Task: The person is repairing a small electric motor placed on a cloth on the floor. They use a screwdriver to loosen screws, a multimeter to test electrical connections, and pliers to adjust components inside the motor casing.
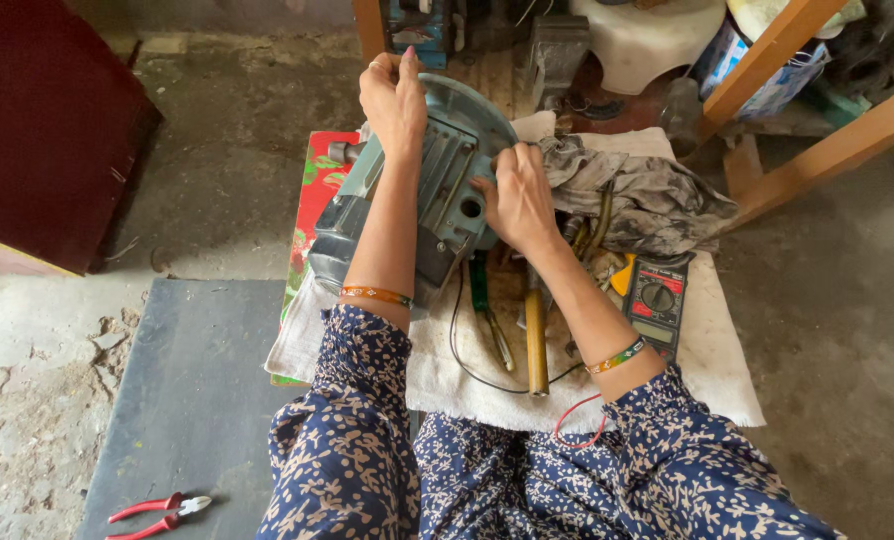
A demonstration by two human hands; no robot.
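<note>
A person's left hand (pixel 394 100) clasps the top rim of a grey-blue electric motor (pixel 437 190) lying on a white cloth (pixel 712 360) on the floor, while the right hand (pixel 517 200), fingers curled, presses against the motor's end face. Crowding the cloth — a greasy rag (pixel 647 195), a multimeter (pixel 655 300), a wooden-handled tool (pixel 536 345) and green-handled pliers (pixel 485 310). Red-handled pliers (pixel 157 512) lie well apart on a dark board (pixel 192 390). The forearms hide part of the motor; what the right fingertips touch cannot be made out.
</note>
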